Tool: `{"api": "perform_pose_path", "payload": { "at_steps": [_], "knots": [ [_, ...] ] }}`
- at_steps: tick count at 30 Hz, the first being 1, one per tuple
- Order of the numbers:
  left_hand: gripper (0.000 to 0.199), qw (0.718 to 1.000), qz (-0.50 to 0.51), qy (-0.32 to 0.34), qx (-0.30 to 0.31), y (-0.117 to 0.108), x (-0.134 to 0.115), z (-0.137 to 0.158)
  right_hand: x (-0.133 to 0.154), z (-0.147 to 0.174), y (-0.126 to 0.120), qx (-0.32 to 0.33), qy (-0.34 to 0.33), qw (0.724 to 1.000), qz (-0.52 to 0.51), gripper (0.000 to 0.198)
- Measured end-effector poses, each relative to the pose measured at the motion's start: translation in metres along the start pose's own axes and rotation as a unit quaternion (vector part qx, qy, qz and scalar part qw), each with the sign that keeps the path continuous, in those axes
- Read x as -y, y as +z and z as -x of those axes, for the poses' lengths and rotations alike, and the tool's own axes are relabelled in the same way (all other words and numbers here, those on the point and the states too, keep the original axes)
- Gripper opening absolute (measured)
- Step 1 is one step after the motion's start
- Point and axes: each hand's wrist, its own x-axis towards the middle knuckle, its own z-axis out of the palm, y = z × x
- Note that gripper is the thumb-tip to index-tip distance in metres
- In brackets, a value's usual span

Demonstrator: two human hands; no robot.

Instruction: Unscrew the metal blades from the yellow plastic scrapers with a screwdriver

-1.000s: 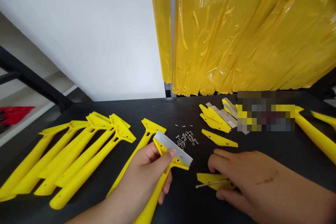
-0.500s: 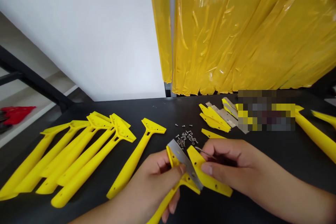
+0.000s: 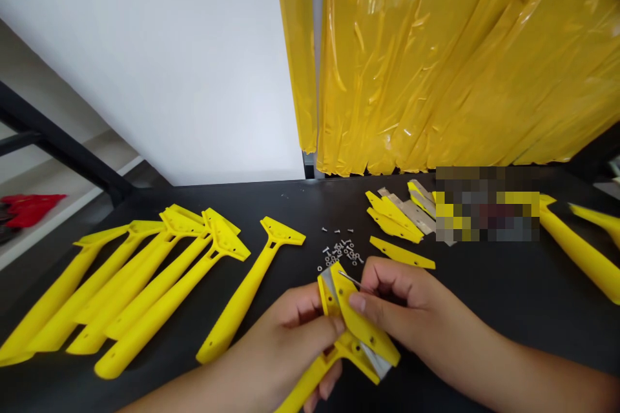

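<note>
My left hand (image 3: 295, 329) is closed around a yellow scraper handle (image 3: 310, 379), its thumb on the flared head. A flat metal blade (image 3: 376, 361) lies across that head. My right hand (image 3: 411, 303) pinches a yellow cover plate (image 3: 361, 316) with holes, which lies over much of the blade at a slight offset. A thin metal rod (image 3: 349, 280) sticks out from the right fingers above the plate; its rear end is hidden in the hand. Small screws and nuts (image 3: 341, 251) are scattered just beyond the hands.
Several yellow scraper handles (image 3: 159, 290) lie at the left of the black table (image 3: 232, 190), with a single handle (image 3: 252, 290) nearer. More cover plates (image 3: 394, 218), blades (image 3: 411, 211) and a loose plate (image 3: 402, 253) are beyond my right hand. Yellow plastic sheeting (image 3: 436, 64) hangs behind.
My right hand has moved left, bringing the cover plate from beside the blade to on top of it. The handle has turned and shifted slightly.
</note>
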Motion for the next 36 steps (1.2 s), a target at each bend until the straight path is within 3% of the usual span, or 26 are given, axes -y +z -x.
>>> {"api": "perform_pose_path", "payload": {
  "at_steps": [8,13,23,36],
  "knots": [
    [0.018,0.999,-0.026,0.039,-0.01,0.005,0.007,-0.005,-0.003,0.001,0.005,-0.03,-0.039,0.991,0.123,0.03],
    [0.015,0.998,-0.031,0.056,-0.015,0.008,0.01,-0.008,-0.001,-0.001,0.007,0.004,-0.04,0.996,0.078,0.036],
    [0.022,1.0,-0.012,0.01,-0.02,0.001,0.008,-0.005,-0.003,-0.008,0.0,0.055,-0.005,0.996,-0.063,0.04],
    [0.014,1.0,-0.006,0.026,-0.013,0.001,0.004,-0.004,0.001,-0.008,-0.003,0.058,0.003,0.994,-0.091,0.036]
  ]
}}
